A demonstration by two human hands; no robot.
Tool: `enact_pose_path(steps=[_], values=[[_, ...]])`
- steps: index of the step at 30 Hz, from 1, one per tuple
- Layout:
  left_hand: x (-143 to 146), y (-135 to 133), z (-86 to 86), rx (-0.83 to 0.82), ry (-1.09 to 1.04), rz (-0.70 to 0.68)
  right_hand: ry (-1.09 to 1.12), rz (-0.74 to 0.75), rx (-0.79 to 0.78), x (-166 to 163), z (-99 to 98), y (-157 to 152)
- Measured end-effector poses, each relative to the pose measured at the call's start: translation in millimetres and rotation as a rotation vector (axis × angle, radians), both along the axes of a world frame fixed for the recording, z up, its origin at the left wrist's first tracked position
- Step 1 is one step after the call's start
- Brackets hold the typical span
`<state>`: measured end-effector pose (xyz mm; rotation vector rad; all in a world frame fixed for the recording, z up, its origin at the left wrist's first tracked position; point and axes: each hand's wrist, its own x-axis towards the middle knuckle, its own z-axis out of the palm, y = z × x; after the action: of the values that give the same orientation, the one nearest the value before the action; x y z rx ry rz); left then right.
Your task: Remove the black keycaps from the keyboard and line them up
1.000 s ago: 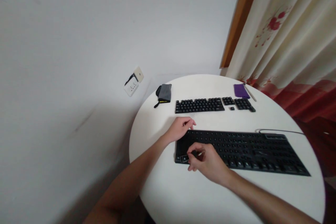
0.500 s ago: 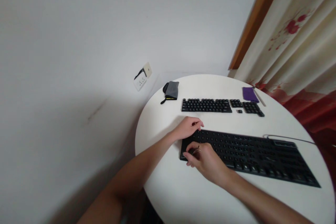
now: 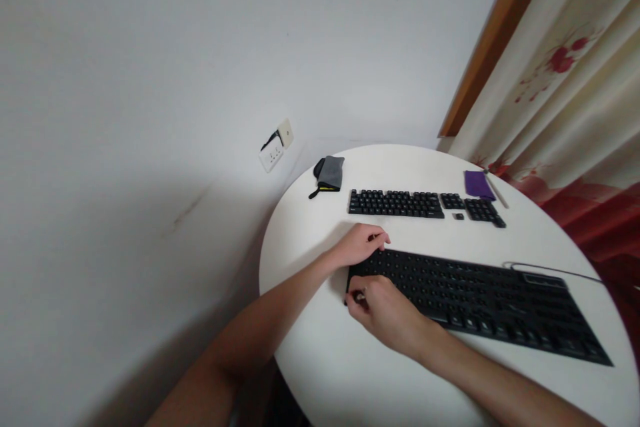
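Observation:
A black keyboard (image 3: 480, 297) lies across the white round table, with many of its key positions showing bare switches. My left hand (image 3: 359, 245) rests at its upper left corner, fingers curled onto the edge. Over the lower left corner, my right hand (image 3: 383, 310) is closed in a pinch, thumb against the fingers. A small glint shows between those fingers, but what they hold is mostly hidden. Behind the keyboard, black keycaps (image 3: 395, 203) are laid out in rows in a keyboard layout, along with a numpad block of keycaps (image 3: 483, 210).
One loose keycap (image 3: 459, 216) sits below the small group. A grey cloth pouch (image 3: 331, 173) lies at the back left, partly over a black object. At the back right are a purple cloth (image 3: 479, 185) and a pale stick (image 3: 497, 191). A cable (image 3: 550, 269) runs off right.
My right hand has moved slightly left and down, its fingers closing further so the thin wire-like piece seen before is now mostly hidden. My left hand stays put; the view shifts slightly.

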<state>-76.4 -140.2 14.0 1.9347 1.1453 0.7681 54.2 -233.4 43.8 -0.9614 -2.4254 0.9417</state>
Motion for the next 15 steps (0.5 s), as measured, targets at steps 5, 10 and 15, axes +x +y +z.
enact_pose_path(steps=[5, 10, 15], values=[[0.2, 0.8, -3.8, -0.024, -0.009, -0.01, 0.187, -0.062, -0.161, 13.7, -14.5, -2.1], [0.4, 1.3, -6.4, -0.037, -0.002, 0.001, 0.355, -0.142, -0.475, 15.7, -29.5, -1.8], [0.8, 0.3, -3.3, -0.052, -0.007, 0.007, 0.501, -0.188, -0.625, 15.8, -34.2, -0.8]])
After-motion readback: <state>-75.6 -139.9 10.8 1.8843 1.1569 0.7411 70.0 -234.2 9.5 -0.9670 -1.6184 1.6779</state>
